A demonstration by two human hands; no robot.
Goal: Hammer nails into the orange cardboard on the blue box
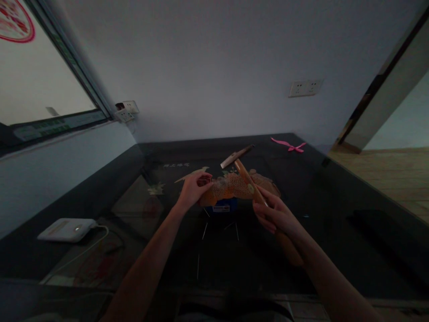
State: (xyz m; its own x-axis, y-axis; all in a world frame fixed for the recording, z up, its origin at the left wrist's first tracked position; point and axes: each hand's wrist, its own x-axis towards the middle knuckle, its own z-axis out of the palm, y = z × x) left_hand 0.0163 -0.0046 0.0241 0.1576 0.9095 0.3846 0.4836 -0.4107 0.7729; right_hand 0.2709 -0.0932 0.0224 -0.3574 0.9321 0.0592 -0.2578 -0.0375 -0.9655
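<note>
Piece (pixel 231 185) org w/ dk dots, hammer hndl (pixel 248 180) brn.

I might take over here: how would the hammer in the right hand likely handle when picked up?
The hammer likely feels head-heavy, since its metal-looking head sits at one end of a long handle. That thick, wood-coloured handle should stay stiff rather than flex.

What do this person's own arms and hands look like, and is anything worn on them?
Just ordinary human arms, no machinery or cables. The left hand and right hand are both ungloved. The left forearm and right forearm are slim and bare, with no sleeve in view. I see no watch or bracelet, though the picture is dim.
</note>
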